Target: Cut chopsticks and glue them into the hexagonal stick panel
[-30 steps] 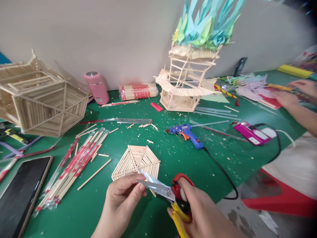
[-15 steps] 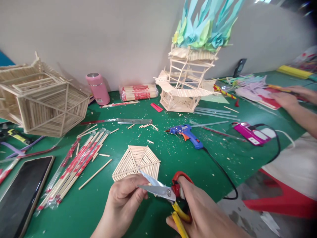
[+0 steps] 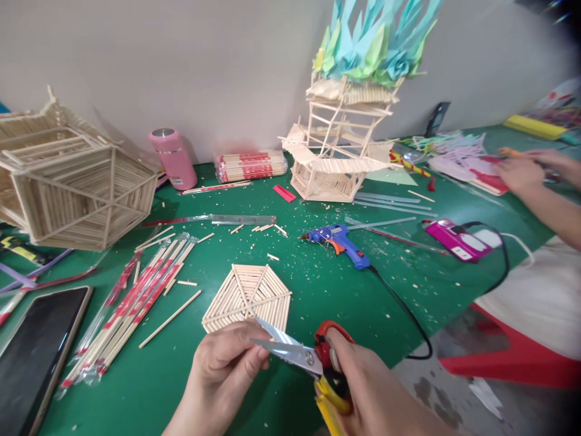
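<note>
My right hand [image 3: 367, 381] grips a pair of scissors [image 3: 295, 354] by its red and yellow handles. The blades stand slightly apart and point left. Between thumb and forefinger, my left hand [image 3: 227, 369] pinches a small wooden stick, nearly all hidden by the fingers and blades. The blades meet it right at the fingertips. Just beyond the hands, a hexagonal panel of wooden sticks [image 3: 267, 290] lies flat on the green table [image 3: 327, 290], its near edge covered by my left hand.
A blue glue gun [image 3: 340, 242] with a black cord lies right of centre. Wrapped sticks [image 3: 140, 303] and a phone [image 3: 49, 357] are at left. Behind stand a stick model [image 3: 86, 194], a pink flask [image 3: 173, 160] and a stick tower [image 3: 336, 175]. Another person's hands [image 3: 521, 172] work at right.
The scissor handles have come a little closer together, and the gap between the blades has narrowed slightly. Both hands keep their places while the view shifts a little.
</note>
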Motion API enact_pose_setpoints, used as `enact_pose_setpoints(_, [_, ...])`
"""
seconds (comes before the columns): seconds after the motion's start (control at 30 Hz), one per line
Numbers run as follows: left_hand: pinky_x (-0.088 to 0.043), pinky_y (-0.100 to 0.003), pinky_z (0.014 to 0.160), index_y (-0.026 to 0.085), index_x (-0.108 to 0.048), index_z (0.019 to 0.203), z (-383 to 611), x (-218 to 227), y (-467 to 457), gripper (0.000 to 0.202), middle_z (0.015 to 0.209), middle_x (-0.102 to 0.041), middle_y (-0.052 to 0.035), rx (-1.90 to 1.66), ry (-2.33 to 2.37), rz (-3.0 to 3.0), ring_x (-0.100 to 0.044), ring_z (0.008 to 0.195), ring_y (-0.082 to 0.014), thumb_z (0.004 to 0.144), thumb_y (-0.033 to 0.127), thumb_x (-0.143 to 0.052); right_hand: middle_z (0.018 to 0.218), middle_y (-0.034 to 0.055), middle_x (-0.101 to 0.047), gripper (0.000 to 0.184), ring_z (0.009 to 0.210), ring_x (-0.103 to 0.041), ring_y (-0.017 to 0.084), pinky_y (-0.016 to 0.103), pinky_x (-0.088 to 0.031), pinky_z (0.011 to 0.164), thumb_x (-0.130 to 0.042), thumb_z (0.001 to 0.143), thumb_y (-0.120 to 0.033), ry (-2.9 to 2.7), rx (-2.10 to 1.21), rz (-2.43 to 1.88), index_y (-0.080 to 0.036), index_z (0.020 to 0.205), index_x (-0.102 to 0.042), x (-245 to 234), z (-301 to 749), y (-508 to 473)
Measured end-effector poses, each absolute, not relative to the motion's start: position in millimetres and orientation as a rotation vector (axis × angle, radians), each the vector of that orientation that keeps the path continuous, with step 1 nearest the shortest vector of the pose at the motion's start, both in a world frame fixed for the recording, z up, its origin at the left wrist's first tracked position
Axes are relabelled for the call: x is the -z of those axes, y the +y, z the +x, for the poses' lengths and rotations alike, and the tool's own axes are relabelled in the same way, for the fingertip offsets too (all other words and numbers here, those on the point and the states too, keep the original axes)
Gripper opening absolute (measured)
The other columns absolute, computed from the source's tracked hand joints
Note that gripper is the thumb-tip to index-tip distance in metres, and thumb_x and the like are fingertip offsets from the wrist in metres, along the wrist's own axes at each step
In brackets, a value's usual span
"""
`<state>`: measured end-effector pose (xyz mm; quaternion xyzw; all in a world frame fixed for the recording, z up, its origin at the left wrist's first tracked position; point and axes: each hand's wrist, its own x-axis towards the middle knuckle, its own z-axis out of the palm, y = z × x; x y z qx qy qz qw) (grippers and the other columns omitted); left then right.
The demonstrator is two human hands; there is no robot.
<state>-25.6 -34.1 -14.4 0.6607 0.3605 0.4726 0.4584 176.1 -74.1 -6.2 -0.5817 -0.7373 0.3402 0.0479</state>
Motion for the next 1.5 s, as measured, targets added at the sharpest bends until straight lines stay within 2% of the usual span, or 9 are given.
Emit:
enact_pose_setpoints(0.17, [-0.043, -0.018, 0.048, 0.018, -0.066, 0.067, -26.4, 16.2, -35.7, 0.016, 0.053, -0.059, 0.0006, -1.142, 0.921, 1.630, -0.055, 0.051, -0.0104, 0.078, 0.010, -0.057, 0.058, -0.0045, -0.048, 0.020, 0.049, -0.044, 0.013, 0.025, -0.025, 0.044, -0.046, 0.066, -0.017, -2.172, -1.109, -1.793, -0.023, 0.080, -0.033, 12.0, 177.6, -74.4])
enact_pose_setpoints(0.3, [-0.040, -0.018, 0.047, 0.019, -0.068, 0.073, -23.0, 21.3, -40.4, 0.011, 0.052, -0.059, 0.0012, -1.115, 0.969, 1.487, -0.052, 0.049, -0.0089, 0.079, 0.017, -0.059, 0.061, -0.0047, -0.049, 0.016, 0.052, -0.047, 0.012, 0.023, -0.030, 0.046, -0.046, 0.072, -0.017, -1.997, -1.170, -1.791, -0.022, 0.081, -0.034, 12.3, 180.8, -67.3])
enact_pose_setpoints(0.43, [-0.037, -0.019, 0.049, 0.017, -0.066, 0.066, -20.2, 29.1, -42.6, 0.022, 0.051, -0.055, 0.0009, -1.043, 1.039, 1.149, -0.047, 0.051, -0.0092, 0.081, 0.032, -0.059, 0.061, -0.0057, -0.046, 0.018, 0.052, -0.048, 0.011, 0.022, -0.034, 0.046, -0.051, 0.078, -0.027, -1.926, -1.049, -1.795, -0.022, 0.085, -0.035, 10.7, 186.6, -59.9])
enact_pose_setpoints(0.6, [-0.034, -0.019, 0.049, 0.016, -0.066, 0.067, -20.9, 33.3, -39.8, 0.024, 0.053, -0.054, 0.0014, -1.032, 0.973, 0.947, -0.043, 0.050, -0.0075, 0.079, 0.037, -0.061, 0.059, -0.0056, -0.047, 0.022, 0.048, -0.049, 0.012, 0.023, -0.035, 0.043, -0.053, 0.078, -0.032, -2.088, -0.933, -1.759, -0.022, 0.089, -0.037, 10.7, 186.4, -65.5])
enact_pose_setpoints(0.8, [-0.033, -0.016, 0.044, 0.017, -0.069, 0.072, -20.5, 30.3, -37.9, 0.019, 0.053, -0.057, 0.0010, -1.079, 0.979, 0.839, -0.044, 0.048, -0.0058, 0.074, 0.036, -0.068, 0.065, -0.0011, -0.055, 0.023, 0.056, -0.057, 0.016, 0.026, -0.043, 0.048, -0.055, 0.073, -0.028, -2.152, -0.857, -1.782, -0.022, 0.086, -0.036, 6.4, 180.0, -70.2])
enact_pose_setpoints(1.03, [-0.039, -0.015, 0.044, 0.018, -0.071, 0.077, -21.3, 35.5, -39.0, 0.014, 0.054, -0.063, -0.0012, -1.155, 0.973, 0.876, -0.051, 0.048, -0.0075, 0.072, 0.030, -0.070, 0.069, 0.0034, -0.056, 0.025, 0.060, -0.058, 0.020, 0.030, -0.045, 0.050, -0.053, 0.073, -0.035, -2.195, -0.853, -1.821, -0.022, 0.084, -0.036, 9.1, 178.9, -69.2])
enact_pose_setpoints(1.2, [-0.042, -0.014, 0.045, 0.020, -0.071, 0.076, -24.1, 34.9, -40.2, 0.006, 0.057, -0.064, -0.0009, -1.185, 1.001, 0.999, -0.053, 0.050, -0.0078, 0.074, 0.024, -0.068, 0.068, 0.0023, -0.055, 0.024, 0.058, -0.057, 0.019, 0.031, -0.045, 0.051, -0.053, 0.073, -0.033, -2.188, -0.888, -1.844, -0.021, 0.086, -0.036, 6.5, 178.7, -68.7])
enact_pose_setpoints(1.5, [-0.042, -0.016, 0.044, 0.021, -0.071, 0.076, -22.6, 33.7, -40.4, 0.006, 0.059, -0.063, -0.0013, -1.225, 1.025, 1.116, -0.053, 0.051, -0.0097, 0.074, 0.020, -0.066, 0.070, 0.0027, -0.056, 0.023, 0.062, -0.057, 0.019, 0.029, -0.045, 0.053, -0.056, 0.071, -0.031, -2.167, -0.957, -1.816, -0.022, 0.082, -0.038, 3.0, 174.1, -67.6])
